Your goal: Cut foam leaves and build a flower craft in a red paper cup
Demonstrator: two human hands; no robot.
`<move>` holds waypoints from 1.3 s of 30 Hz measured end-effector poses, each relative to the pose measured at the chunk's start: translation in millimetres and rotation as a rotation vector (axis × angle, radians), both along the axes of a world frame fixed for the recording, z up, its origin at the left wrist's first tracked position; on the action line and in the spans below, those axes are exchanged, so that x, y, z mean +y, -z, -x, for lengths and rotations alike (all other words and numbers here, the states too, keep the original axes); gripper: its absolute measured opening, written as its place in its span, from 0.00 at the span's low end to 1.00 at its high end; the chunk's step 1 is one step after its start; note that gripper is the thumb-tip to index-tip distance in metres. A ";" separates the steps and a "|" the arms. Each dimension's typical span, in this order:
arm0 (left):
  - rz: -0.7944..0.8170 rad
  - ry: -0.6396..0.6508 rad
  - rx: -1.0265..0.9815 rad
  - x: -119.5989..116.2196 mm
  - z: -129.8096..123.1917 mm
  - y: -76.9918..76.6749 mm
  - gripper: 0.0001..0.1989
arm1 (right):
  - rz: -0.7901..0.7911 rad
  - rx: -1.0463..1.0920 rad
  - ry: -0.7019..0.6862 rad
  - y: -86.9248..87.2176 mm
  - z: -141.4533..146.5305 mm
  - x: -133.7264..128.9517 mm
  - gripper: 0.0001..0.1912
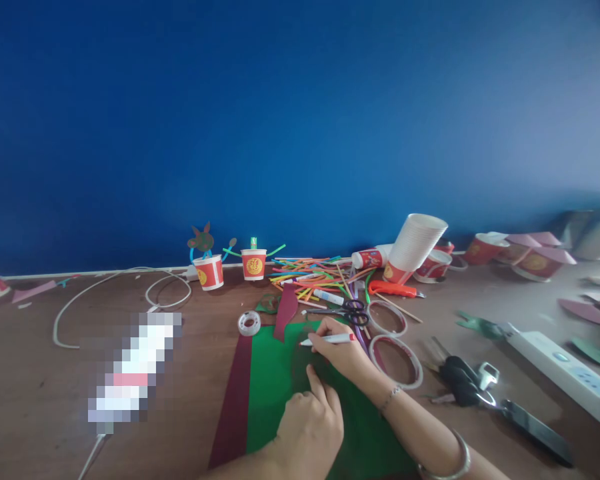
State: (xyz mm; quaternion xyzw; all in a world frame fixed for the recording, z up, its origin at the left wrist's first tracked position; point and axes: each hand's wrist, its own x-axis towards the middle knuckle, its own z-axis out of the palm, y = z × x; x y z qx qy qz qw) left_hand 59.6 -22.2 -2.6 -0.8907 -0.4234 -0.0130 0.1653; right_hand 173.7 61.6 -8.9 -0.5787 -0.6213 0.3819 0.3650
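Note:
My right hand [336, 341] is closed around a white marker [337, 339] with a red end, its tip over the upper part of a green sheet [270, 387]. Below it, my left hand [313, 417] presses on the sheet with the index finger stretched forward and the other fingers curled. A dark, faint shape under both hands is too dim to make out. The green sheet lies on a dark red sheet [233, 407], whose left strip shows. A cut dark red piece [287, 310] overlaps the green sheet's top edge.
A tape roll [249, 323], scissors [356, 312] and colored straws [307, 273] lie beyond the sheets. Larger tape rings [396, 361], an orange cutter [393, 289], stacked cups [417, 243], keys [463, 380] and a power strip [565, 367] are to the right. Decorated cups [254, 265] stand near the blue wall.

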 end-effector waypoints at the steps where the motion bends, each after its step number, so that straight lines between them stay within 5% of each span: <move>1: -0.001 -0.002 0.001 0.2 0.0 0.3 0.16 | 0.002 0.013 0.001 0.4 -0.1 0.0 0.09; 9: 0.001 -0.011 0.020 -0.5 -0.2 5.9 0.16 | -0.031 0.334 0.150 -8.3 -9.9 1.5 0.11; 19: -0.002 0.016 0.002 -1.9 0.3 4.2 0.15 | -0.098 0.117 0.123 1.1 -16.9 5.5 0.15; 39: -0.023 0.011 -0.012 -3.4 -0.8 7.5 0.15 | -0.026 0.007 0.091 2.1 -13.8 6.5 0.12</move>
